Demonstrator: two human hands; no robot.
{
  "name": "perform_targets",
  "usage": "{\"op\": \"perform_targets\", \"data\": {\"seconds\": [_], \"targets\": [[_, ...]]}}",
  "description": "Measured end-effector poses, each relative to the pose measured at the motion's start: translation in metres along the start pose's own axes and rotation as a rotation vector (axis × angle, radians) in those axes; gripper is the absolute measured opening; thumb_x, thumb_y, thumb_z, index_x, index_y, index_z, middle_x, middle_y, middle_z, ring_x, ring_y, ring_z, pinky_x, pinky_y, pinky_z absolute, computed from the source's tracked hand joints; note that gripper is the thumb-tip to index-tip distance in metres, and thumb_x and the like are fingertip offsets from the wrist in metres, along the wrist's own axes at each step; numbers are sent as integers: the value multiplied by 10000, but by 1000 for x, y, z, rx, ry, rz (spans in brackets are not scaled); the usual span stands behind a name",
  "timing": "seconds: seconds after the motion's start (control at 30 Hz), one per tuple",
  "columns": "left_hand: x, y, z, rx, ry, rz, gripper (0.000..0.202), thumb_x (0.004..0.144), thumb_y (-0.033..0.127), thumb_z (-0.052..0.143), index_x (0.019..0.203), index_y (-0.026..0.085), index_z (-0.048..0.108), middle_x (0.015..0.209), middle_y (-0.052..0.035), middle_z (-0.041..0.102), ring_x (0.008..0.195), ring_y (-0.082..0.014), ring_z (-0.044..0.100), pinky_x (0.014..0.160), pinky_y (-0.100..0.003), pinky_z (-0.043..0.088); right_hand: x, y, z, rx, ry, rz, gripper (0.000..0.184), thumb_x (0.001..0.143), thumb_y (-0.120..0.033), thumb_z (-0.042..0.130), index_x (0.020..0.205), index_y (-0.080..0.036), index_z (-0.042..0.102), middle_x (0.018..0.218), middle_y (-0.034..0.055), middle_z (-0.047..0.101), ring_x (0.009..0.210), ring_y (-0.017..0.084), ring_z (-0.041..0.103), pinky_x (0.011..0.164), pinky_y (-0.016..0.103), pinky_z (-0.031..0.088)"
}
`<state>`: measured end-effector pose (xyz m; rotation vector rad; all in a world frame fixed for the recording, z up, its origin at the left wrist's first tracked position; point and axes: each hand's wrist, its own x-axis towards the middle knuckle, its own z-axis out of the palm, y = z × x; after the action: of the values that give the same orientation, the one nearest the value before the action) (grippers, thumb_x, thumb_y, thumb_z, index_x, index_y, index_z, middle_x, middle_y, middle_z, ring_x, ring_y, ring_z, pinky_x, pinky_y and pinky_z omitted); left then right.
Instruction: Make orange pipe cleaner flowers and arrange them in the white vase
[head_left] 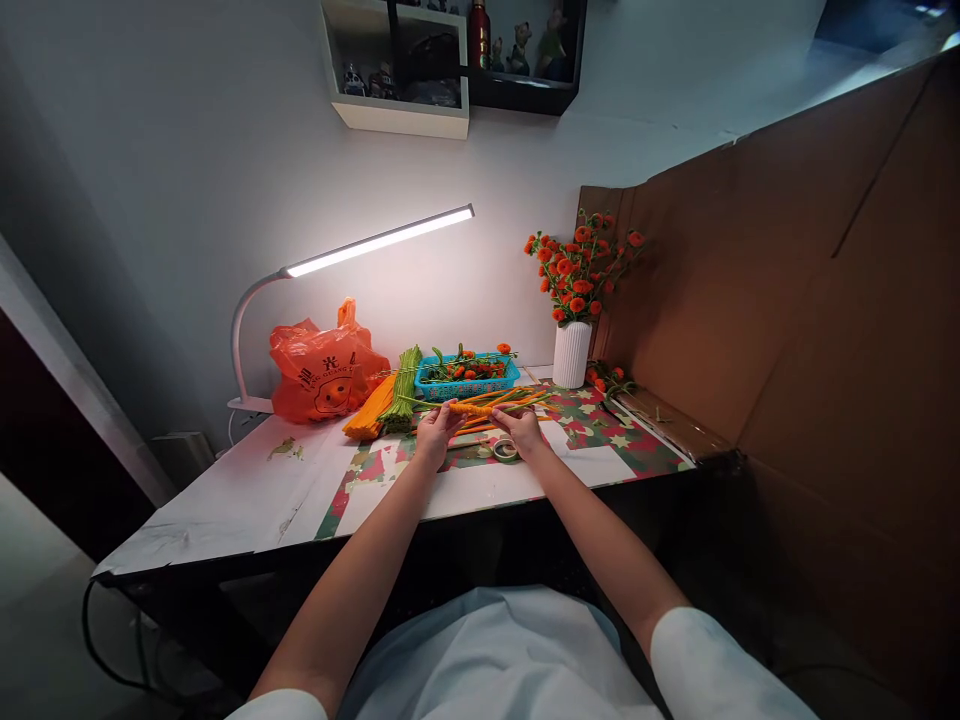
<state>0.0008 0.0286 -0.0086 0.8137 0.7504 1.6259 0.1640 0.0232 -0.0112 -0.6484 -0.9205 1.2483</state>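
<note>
My left hand (436,428) and my right hand (520,430) are held above the desk, fingers pinched on the two ends of an orange pipe cleaner (474,408) stretched between them. Under and behind it lie loose orange and green pipe cleaners (517,400). A roll of tape (506,451) lies on the desk just below my right hand. A blue basket (469,378) of small orange flowers on green stems stands behind the hands.
Bundles of orange (369,410) and green (405,388) pipe cleaners lie left of the basket, beside an orange plastic bag (324,372). A white vase of orange flowers (572,352) stands at the back right. A lit desk lamp (375,242) arches over. Cardboard wall (787,300) at the right.
</note>
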Motion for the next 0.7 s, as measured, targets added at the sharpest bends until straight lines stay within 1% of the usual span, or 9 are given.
{"op": "perform_targets", "data": {"seconds": [0.1, 0.3, 0.43, 0.53, 0.7], "targets": [[0, -1, 0, 15, -8, 7, 209, 818, 275, 673, 916, 90, 677, 759, -74, 728, 722, -162, 716, 805, -331, 571, 0, 0, 1, -8, 1, -6, 361, 402, -367, 870, 633, -165, 679, 624, 10, 694, 714, 218, 697, 803, 376, 557], [-2, -1, 2, 10, -41, -5, 198, 806, 263, 688, 893, 85, 679, 747, -74, 730, 689, -152, 714, 792, -311, 577, 0, 1, 1, -29, -3, 1, 350, 417, -363, 867, 640, -162, 687, 642, 26, 703, 746, 235, 704, 801, 385, 556], [-3, -1, 3, 31, -56, -24, 194, 808, 256, 686, 894, 83, 679, 739, -82, 731, 737, -171, 720, 807, -321, 576, -1, 0, 2, -48, -15, 11, 382, 392, -389, 869, 634, -159, 685, 645, 35, 709, 761, 257, 708, 804, 401, 558], [-4, -1, 3, 49, -70, -32, 184, 815, 252, 677, 895, 87, 681, 749, -87, 735, 765, -178, 722, 812, -323, 577, -2, -1, 3, -47, -22, 4, 384, 390, -391, 872, 632, -156, 687, 666, 39, 717, 761, 252, 709, 820, 407, 559], [-4, -2, 4, 64, -87, -51, 193, 824, 255, 669, 896, 76, 683, 773, -110, 741, 724, -167, 719, 812, -320, 577, -3, -1, 3, -35, -18, 10, 371, 383, -378, 876, 615, -161, 685, 657, 33, 714, 753, 250, 710, 831, 411, 562]]}}
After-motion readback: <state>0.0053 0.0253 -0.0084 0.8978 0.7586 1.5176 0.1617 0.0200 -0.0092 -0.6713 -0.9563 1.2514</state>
